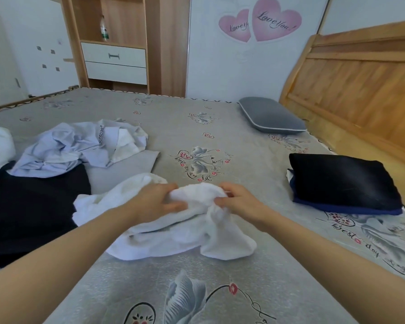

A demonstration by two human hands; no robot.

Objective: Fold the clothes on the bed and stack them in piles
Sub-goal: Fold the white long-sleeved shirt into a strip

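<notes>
We pinch the crumpled white cotton garment (173, 230) with our left hand (154, 202) and right hand (241, 204), both at its far edge; its bulk trails toward us.

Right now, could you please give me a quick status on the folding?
Both hands, left and right, grip the white garment, still bunched. Folded dark pile at right. Unfolded heap at left. Nothing in the way.

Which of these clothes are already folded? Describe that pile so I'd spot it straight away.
Start at the wooden headboard on the right of the bed and come down past the grey pillow. Near the bed's right edge lies the folded pile: a neat black garment on top of a blue one. Unlike the crumpled pale blue shirt and the white garment in the hands, it is flat and squared.
</notes>
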